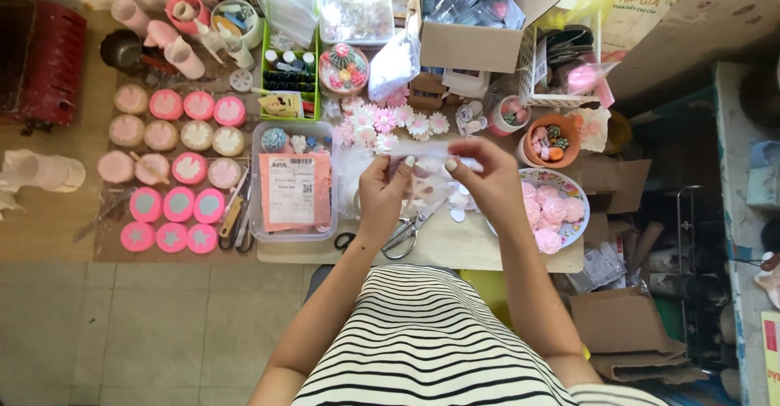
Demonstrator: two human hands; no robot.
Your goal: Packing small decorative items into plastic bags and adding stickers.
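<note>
My left hand (382, 193) and my right hand (487, 177) are raised together over a low table (439, 247). Between them they hold a small clear plastic bag (426, 160), each hand pinching one end of its top edge. A pale pink item shows through the bag. Under my hands lie a pair of scissors (404, 235) and several small white discs. A patterned plate (575, 211) of pink flower-shaped pieces sits just right of my right hand.
A clear lidded box (293, 182) with a pink packet stands to the left. Rows of round pink and cream moulds (175, 170) cover a brown mat. Behind are pink and white flowers (390, 121), a cardboard box (471, 32), a terracotta bowl (552, 139), and cardboard scraps (621, 325) on the floor.
</note>
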